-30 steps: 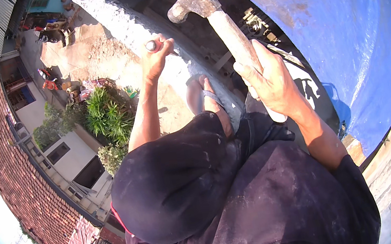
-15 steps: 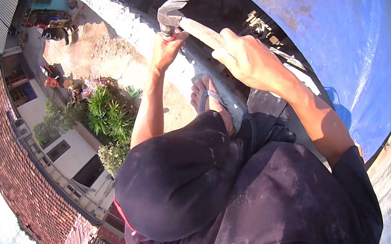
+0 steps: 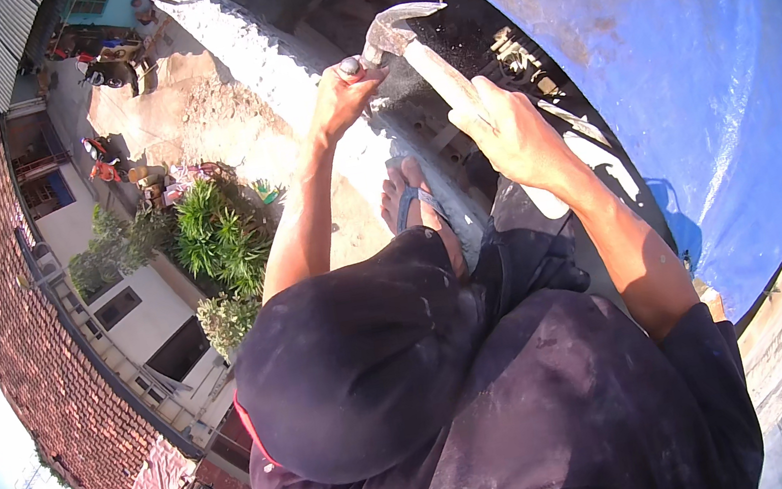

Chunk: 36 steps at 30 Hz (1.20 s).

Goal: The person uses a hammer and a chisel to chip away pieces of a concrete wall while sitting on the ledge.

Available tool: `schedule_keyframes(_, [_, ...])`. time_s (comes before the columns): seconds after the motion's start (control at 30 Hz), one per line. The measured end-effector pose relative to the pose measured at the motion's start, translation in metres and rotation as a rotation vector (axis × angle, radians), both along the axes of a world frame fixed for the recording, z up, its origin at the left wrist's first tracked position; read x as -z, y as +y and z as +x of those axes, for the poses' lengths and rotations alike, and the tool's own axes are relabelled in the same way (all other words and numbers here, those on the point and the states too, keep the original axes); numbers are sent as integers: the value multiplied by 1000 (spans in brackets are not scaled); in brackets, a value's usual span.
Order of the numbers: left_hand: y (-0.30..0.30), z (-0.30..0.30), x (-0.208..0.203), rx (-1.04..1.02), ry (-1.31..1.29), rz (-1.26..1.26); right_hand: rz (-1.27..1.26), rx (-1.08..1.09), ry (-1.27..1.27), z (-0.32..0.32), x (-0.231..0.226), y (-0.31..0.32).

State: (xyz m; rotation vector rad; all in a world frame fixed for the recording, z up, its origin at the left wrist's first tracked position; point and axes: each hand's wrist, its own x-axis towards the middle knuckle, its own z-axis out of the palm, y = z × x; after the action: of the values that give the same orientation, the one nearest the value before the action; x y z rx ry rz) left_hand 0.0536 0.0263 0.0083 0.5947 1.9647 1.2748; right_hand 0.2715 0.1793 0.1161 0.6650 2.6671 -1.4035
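Note:
My right hand [image 3: 519, 136] is closed round the pale wooden handle of a claw hammer [image 3: 430, 66]. The hammer's grey metal head is just right of my left hand [image 3: 342, 102], its claw pointing away to the right. My left hand is wrapped round a chisel [image 3: 350, 66], of which only the rounded metal top shows above the fist. The rest of the chisel is hidden by the hand. Both hands are over a rough whitish wall top [image 3: 268, 65]. My sandalled foot [image 3: 417, 202] stands on that wall, nearer to me.
A blue tarpaulin [image 3: 666, 52] hangs at the right. Beyond the wall's right edge lies a dark lower space with rubble [image 3: 520, 58]. Down on the left are a dirt yard [image 3: 177, 99], green bushes [image 3: 213, 236], motorbikes [image 3: 103, 158] and a tiled-roof house [image 3: 51, 336].
The hammer head has moved right, off the chisel's top, and my right hand has shifted right and slightly nearer me. The chisel's metal top now shows. My left hand has barely moved.

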Motion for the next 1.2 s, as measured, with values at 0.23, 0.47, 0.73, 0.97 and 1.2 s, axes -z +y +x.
schedule_keyframes(0.23, [7, -3, 3, -36, 26, 79, -412, 299, 160, 9, -47, 9])
schedule_keyframes(0.47, [11, -18, 0, 10, 45, 73, -500, 324, 187, 1, -64, 13])
schedule_keyframes(0.73, [-2, -27, 8, -54, -62, 111, -521, 400, 385, -6, -97, 3])
schedule_keyframes(0.97, [1, -24, -3, -18, -2, 9, -200, 292, 633, -33, -33, -20])
schedule_keyframes(1.2, [-10, -32, 27, 1, 5, 50, -101, 65, 243, -21, -34, -18])
